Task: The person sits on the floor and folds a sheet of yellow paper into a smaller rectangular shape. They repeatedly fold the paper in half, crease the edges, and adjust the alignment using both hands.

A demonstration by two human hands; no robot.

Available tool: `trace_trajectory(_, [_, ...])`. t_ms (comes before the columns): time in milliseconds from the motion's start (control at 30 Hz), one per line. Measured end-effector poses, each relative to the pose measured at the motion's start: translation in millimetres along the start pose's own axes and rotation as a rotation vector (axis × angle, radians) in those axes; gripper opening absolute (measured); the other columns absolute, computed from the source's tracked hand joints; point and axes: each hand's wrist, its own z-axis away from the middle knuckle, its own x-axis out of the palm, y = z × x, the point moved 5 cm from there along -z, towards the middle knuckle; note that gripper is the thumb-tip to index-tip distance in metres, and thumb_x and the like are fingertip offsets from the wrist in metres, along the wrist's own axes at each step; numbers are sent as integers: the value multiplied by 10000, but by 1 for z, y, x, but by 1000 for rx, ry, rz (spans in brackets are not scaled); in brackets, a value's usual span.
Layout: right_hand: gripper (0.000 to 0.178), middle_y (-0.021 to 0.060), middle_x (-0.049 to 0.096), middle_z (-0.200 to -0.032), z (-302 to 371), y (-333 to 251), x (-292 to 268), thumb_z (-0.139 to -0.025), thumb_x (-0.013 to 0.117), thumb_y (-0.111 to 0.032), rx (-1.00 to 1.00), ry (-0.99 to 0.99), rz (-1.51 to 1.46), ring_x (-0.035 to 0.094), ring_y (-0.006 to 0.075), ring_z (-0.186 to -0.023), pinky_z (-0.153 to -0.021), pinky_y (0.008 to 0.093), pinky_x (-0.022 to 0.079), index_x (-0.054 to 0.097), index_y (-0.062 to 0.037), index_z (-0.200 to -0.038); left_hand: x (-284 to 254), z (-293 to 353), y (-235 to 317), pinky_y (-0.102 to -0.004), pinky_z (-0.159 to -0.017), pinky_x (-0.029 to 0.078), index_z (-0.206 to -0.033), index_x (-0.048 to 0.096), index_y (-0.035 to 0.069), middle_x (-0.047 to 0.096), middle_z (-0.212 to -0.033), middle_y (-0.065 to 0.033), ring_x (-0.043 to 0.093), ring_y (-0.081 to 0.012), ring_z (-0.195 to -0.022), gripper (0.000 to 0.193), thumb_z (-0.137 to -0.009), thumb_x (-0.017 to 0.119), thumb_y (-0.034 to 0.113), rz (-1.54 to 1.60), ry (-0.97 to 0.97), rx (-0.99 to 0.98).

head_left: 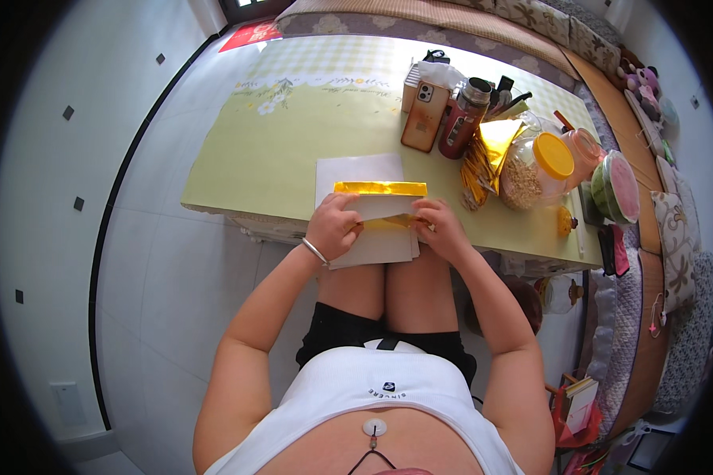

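Between my hands is a sheet of gold foil paper (pixel 382 188), its far edge showing as a straight folded gold band and the rest white. My left hand (pixel 334 225), with a silver bangle on the wrist, pinches the sheet's left side. The right side is pinched by my right hand (pixel 440 228). Some gold also shows under the sheet's near edge. Beneath it lie white sheets (pixel 372 253) that reach past the table edge above my thighs, and another white sheet (pixel 345 168) rests flat on the table.
On the table's right side stand a phone (pixel 425 115), a red thermos (pixel 461 123), folded gold paper pieces (pixel 487 158), a yellow-lidded jar (pixel 524 170) and a cut watermelon (pixel 615 187). The light-green tablecloth (pixel 253 158) covers the table. A sofa (pixel 642 237) runs along the right.
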Motion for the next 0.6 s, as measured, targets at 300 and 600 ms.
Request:
trace_trajectory(300, [162, 115, 613, -1363, -27, 21, 17, -832, 726, -181, 12, 157, 28, 559, 335, -1150, -977, 393, 466, 695, -22, -830, 13, -16, -36, -444, -1083, 405, -862, 693, 37, 578, -1376, -217, 479, -409, -1337, 100, -806, 730, 112, 101, 32, -149])
trace_trajectory(600, [185, 139, 621, -1348, -38, 21, 10, -816, 730, -163, -107, 174, -4, 542, 345, -1192, -997, 395, 447, 677, 8, -773, 17, -22, -43, -443, -1063, 418, -882, 704, 33, 539, -1411, -241, 451, -418, -1365, 134, -820, 719, 151, 28, -71, -115])
